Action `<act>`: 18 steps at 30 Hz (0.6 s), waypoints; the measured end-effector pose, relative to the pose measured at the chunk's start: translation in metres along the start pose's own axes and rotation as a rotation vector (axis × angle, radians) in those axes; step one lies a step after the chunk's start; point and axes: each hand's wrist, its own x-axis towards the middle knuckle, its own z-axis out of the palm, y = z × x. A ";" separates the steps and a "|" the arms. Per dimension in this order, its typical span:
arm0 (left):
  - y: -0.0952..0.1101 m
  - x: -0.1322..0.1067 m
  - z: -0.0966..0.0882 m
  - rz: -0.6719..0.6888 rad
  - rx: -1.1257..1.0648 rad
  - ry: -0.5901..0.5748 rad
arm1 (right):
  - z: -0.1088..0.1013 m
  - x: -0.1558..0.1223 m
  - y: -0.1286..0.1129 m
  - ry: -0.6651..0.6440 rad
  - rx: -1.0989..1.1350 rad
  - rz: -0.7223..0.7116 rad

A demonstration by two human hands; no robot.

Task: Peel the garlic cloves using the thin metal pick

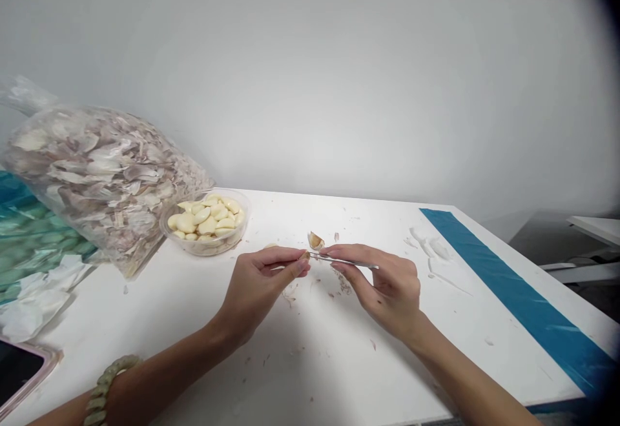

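Left hand [256, 287] pinched on small garlic clove [304, 255] | right hand [387, 287] pinched on tweezers [345, 259], tips at clove | clove held above white surface [426, 361], right of plastic bowl [246, 210] | risk: clove could be dropped if tweezers slip

Bright, even light casts soft shadow under the right hand [390, 290]; frame edges darken.
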 end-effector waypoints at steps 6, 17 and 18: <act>0.001 0.000 0.000 0.071 0.105 0.024 | 0.001 0.001 0.000 -0.016 0.020 0.137; -0.007 0.003 0.000 0.176 0.154 0.032 | 0.003 0.000 0.000 -0.013 0.085 0.275; -0.008 0.003 0.000 0.182 0.155 0.031 | 0.004 0.000 0.001 -0.010 0.071 0.243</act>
